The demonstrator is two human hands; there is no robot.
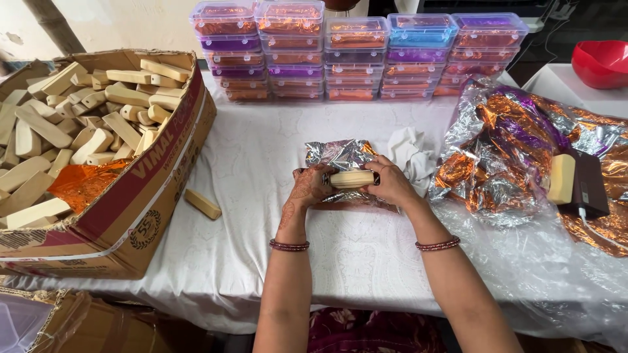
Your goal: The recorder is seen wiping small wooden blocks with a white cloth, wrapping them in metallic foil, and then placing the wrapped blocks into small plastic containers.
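Note:
My left hand (307,187) and my right hand (390,183) grip the two ends of a pale wooden bar (351,178), which lies across a crinkled sheet of silver and orange foil (340,155) on the white tablecloth (261,157). The foil curls up behind the bar. A crumpled white cloth (412,153) lies just past my right hand. Both wrists wear dark red bangles.
A large cardboard box (140,202) at left holds several pale wooden bars and an orange foil piece. One loose bar (202,204) lies beside it. Stacked clear plastic boxes (356,59) line the back. A foil pile (504,157), a bar, a dark device and a red bowl (600,62) sit at right.

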